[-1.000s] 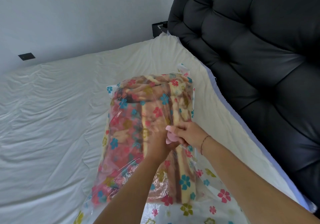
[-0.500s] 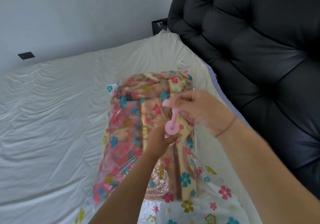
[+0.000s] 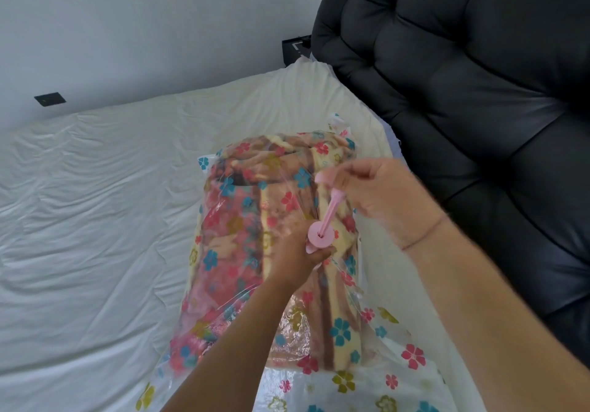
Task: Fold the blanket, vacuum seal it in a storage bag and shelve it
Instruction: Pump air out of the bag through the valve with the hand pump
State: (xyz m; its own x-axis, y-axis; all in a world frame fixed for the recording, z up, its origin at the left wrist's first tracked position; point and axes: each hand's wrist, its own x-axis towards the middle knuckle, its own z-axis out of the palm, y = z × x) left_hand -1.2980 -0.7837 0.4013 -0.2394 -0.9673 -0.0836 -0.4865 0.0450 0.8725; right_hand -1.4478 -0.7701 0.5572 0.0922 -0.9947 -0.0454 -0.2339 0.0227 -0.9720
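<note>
A folded striped blanket point(image 3: 249, 233) lies inside a clear storage bag point(image 3: 399, 376) printed with coloured flowers, on the bed. A pink hand pump point(image 3: 321, 236) stands on the bag's top. My left hand point(image 3: 295, 252) grips the pump's body from below its round cap. My right hand point(image 3: 380, 194) is raised above it, fingers curled round the pump's pink handle, with the plunger rod point(image 3: 330, 212) drawn out between handle and cap.
The bag rests on a bed with a wrinkled white sheet point(image 3: 95, 220). A black tufted headboard point(image 3: 479, 108) rises along the right. A black wall socket point(image 3: 49, 99) and a black box point(image 3: 295, 49) sit on the far wall.
My right hand has risen from the pump's cap, pulling the handle and rod up and out. My left hand stays on the pump body.
</note>
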